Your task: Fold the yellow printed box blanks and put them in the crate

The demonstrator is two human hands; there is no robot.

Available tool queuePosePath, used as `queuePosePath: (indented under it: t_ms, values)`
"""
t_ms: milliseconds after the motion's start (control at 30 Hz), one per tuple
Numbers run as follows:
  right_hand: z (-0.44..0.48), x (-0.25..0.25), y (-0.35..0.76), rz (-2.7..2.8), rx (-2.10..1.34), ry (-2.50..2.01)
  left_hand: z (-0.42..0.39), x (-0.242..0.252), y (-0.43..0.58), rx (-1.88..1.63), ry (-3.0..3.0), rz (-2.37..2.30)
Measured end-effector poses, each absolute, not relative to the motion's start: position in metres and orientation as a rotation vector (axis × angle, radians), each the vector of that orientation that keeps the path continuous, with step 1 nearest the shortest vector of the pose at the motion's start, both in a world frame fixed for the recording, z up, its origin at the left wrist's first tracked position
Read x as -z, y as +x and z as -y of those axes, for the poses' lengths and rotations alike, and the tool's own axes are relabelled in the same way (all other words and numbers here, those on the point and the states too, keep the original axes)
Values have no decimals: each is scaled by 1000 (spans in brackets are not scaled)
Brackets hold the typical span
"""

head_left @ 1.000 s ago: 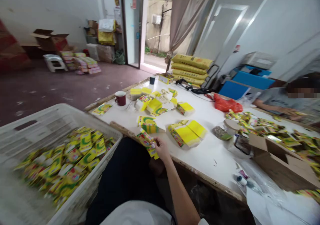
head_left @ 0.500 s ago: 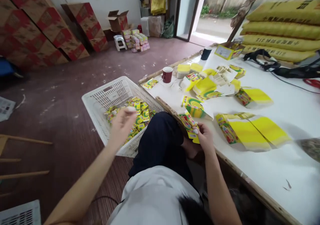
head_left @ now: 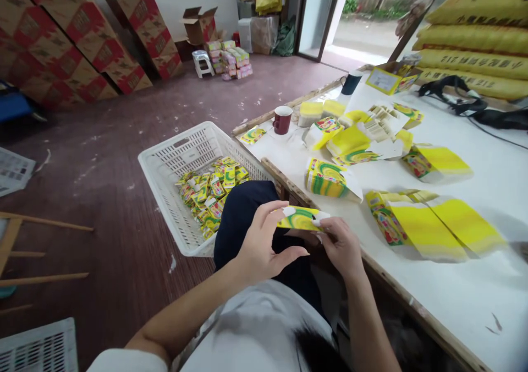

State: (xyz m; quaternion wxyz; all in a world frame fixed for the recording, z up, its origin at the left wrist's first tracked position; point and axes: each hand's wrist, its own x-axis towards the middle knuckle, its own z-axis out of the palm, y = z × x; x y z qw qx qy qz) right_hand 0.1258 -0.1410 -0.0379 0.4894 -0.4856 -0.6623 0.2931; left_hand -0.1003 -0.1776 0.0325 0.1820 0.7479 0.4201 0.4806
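My right hand [head_left: 341, 246] pinches one end of a small yellow and green carton [head_left: 301, 218] over my lap, beside the table edge. My left hand [head_left: 264, 245] is open, thumb spread well away from the fingers, and its fingertips are at the carton's other end. Whether they press on it I cannot tell. To the left of my knee, a white plastic crate [head_left: 165, 165] holds a heap of small yellow cartons [head_left: 212, 193]. On the table, a bundle of cartons [head_left: 328, 176] lies closest to my hands.
On the white table [head_left: 437, 289] are more carton stacks [head_left: 433, 223], a maroon mug [head_left: 282, 120], a dark mug [head_left: 350, 83] and black straps [head_left: 454, 94]. Yellow sacks [head_left: 474, 36] are piled behind it. Cardboard boxes [head_left: 86, 31] line the wall. A wooden stool [head_left: 41, 251] stands left.
My left hand has come from above the crate to the carton in my right hand. The carton has turned from slanting to nearly level.
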Motion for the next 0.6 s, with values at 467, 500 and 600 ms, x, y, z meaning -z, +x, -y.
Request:
queuePosePath:
  t_ms: [467,500,600]
  values:
    - [159,27,114,1440,-611,-1162,144,14,-75,-684,2065,-1364]
    - [158,32,110,1364,-797,-1195,142,16,-72,-689,2075,-1347]
    - [153,43,100,1168,-1210,-1231,135,19,-65,-693,2143,-1260]
